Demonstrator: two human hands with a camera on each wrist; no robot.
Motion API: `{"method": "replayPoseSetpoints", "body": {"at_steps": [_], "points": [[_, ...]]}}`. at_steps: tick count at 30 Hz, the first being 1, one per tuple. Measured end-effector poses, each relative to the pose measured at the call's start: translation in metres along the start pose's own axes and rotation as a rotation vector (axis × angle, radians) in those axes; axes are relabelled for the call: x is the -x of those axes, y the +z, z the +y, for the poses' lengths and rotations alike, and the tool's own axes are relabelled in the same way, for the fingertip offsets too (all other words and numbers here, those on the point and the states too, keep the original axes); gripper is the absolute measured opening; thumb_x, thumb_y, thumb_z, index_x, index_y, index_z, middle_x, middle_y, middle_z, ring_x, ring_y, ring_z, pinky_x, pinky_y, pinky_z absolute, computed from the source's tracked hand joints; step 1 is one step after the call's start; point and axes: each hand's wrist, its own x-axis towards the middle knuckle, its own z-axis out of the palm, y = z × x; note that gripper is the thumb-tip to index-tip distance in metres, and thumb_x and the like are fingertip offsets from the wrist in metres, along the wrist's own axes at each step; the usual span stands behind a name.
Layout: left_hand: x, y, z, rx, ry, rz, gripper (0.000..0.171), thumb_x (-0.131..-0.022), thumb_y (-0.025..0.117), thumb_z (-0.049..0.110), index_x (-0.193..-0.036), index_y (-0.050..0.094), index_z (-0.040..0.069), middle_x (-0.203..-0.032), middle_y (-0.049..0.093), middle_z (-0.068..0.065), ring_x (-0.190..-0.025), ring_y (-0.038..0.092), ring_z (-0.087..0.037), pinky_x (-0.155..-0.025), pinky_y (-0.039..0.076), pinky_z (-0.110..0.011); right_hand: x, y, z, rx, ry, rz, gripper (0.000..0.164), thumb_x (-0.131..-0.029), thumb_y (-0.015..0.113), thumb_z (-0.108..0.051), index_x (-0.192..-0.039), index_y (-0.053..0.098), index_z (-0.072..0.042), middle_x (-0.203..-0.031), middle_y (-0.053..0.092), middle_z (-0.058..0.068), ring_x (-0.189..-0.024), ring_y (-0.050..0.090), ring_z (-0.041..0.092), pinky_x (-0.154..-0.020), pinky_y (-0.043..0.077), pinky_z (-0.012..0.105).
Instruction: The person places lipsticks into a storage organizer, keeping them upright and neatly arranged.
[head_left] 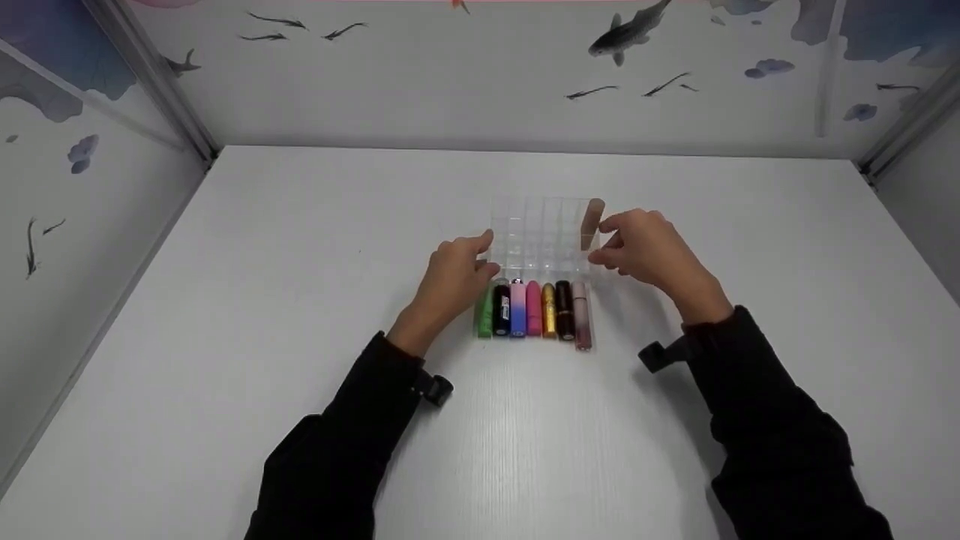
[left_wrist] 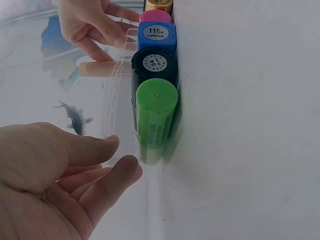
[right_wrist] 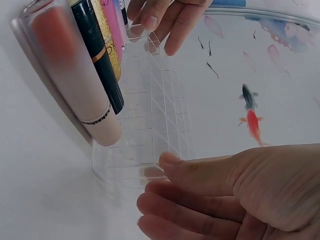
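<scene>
A clear plastic lipstick organizer [head_left: 536,232] with rows of square compartments lies on the table. My left hand [head_left: 454,277] grips its left edge between thumb and fingers. At the opposite edge, my right hand [head_left: 649,251] holds it with thumb and fingertips. A tan tube [head_left: 592,214] stands in the organizer's far right corner. Along the near side is a row of lip products: a green tube [left_wrist: 155,120], a black tube [head_left: 502,315], a pink-and-blue lipstick [head_left: 517,311], a pink one [head_left: 533,307], a gold one [head_left: 549,311], a dark tube [head_left: 564,307] and a pale lip gloss tube [right_wrist: 75,85].
The white table [head_left: 480,450] spreads around the organizer. Printed panels with fish, such as the back panel [head_left: 450,82], enclose its far and left sides. Small cameras, including the right wrist camera [head_left: 656,357], stick out from both dark sleeves.
</scene>
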Motion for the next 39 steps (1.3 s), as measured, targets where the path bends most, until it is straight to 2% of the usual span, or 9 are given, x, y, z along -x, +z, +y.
{"method": "replayPoseSetpoints", "body": {"at_steps": [3, 5, 11, 18, 23, 31, 35, 39], "points": [[-0.0004, 0.0002, 0.0001, -0.006, 0.0, 0.002, 0.055, -0.09, 0.064, 0.016, -0.141, 0.043, 0.012, -0.137, 0.054, -0.006, -0.125, 0.052, -0.016, -0.098, 0.046, -0.029, 0.0008, -0.0005, 0.0009, -0.039, 0.013, 0.006, 0.024, -0.085, 0.069, -0.017, -0.102, 0.069, 0.001, -0.086, 0.073, 0.016, -0.074, 0.071, 0.026, -0.06, 0.055, 0.03], [-0.001, 0.0003, 0.0, -0.012, 0.003, 0.001, 0.054, -0.09, 0.063, 0.017, -0.14, 0.044, 0.012, -0.137, 0.054, -0.006, -0.126, 0.051, -0.016, -0.099, 0.045, -0.029, 0.0013, -0.0005, 0.0017, -0.045, 0.023, 0.003, 0.018, -0.086, 0.068, -0.017, -0.091, 0.072, -0.001, -0.081, 0.072, 0.014, -0.071, 0.07, 0.025, -0.058, 0.054, 0.028], [0.0004, -0.0012, -0.0002, -0.002, 0.032, 0.013, 0.054, -0.089, 0.064, 0.015, -0.139, 0.045, 0.01, -0.135, 0.055, -0.008, -0.121, 0.055, -0.018, -0.096, 0.047, -0.029, 0.003, -0.0005, 0.0015, 0.043, -0.013, 0.027, 0.018, -0.086, 0.068, -0.02, -0.078, 0.073, -0.005, -0.068, 0.07, 0.008, -0.057, 0.061, 0.016, -0.052, 0.044, 0.025], [0.0028, -0.0029, -0.001, 0.004, 0.042, 0.029, 0.054, -0.089, 0.065, 0.013, -0.139, 0.046, 0.009, -0.134, 0.056, -0.009, -0.12, 0.056, -0.018, -0.094, 0.049, -0.028, 0.0015, 0.0004, -0.0019, 0.061, -0.005, 0.029, 0.019, -0.086, 0.067, -0.022, -0.078, 0.073, -0.005, -0.067, 0.069, 0.008, -0.054, 0.059, 0.014, -0.051, 0.044, 0.025], [0.003, -0.0031, -0.0013, 0.005, 0.037, 0.026, 0.054, -0.089, 0.065, 0.014, -0.139, 0.045, 0.009, -0.135, 0.056, -0.008, -0.123, 0.054, -0.017, -0.096, 0.048, -0.029, 0.0006, 0.0006, -0.0015, 0.047, 0.004, 0.016, 0.019, -0.086, 0.067, -0.022, -0.08, 0.073, -0.004, -0.069, 0.07, 0.008, -0.058, 0.063, 0.016, -0.052, 0.046, 0.025], [0.002, -0.0028, 0.0, -0.003, 0.002, 0.01, 0.054, -0.089, 0.065, 0.015, -0.139, 0.045, 0.011, -0.135, 0.056, -0.007, -0.118, 0.058, -0.017, -0.093, 0.049, -0.028, 0.001, 0.0001, -0.0008, 0.02, 0.039, -0.019, 0.02, -0.088, 0.066, -0.022, -0.086, 0.073, -0.003, -0.077, 0.072, 0.012, -0.069, 0.068, 0.023, -0.056, 0.053, 0.027], [0.0028, -0.0055, 0.0011, -0.027, 0.0, 0.023, 0.05, -0.089, 0.065, 0.018, -0.136, 0.05, 0.009, -0.128, 0.061, -0.008, -0.113, 0.062, -0.018, -0.091, 0.051, -0.03, 0.0015, -0.0005, -0.0009, 0.016, 0.053, -0.042, 0.022, -0.089, 0.064, -0.023, -0.087, 0.073, -0.003, -0.08, 0.072, 0.013, -0.071, 0.069, 0.024, -0.058, 0.054, 0.027], [0.0055, -0.0083, 0.0009, -0.071, -0.002, 0.06, 0.042, -0.088, 0.066, 0.026, -0.125, 0.061, 0.008, -0.115, 0.068, -0.008, -0.102, 0.066, -0.019, -0.087, 0.053, -0.032, 0.0025, -0.0011, -0.0011, 0.01, 0.06, -0.053, 0.023, -0.089, 0.064, -0.023, -0.087, 0.073, -0.002, -0.081, 0.072, 0.014, -0.071, 0.069, 0.024, -0.058, 0.054, 0.027]]}}
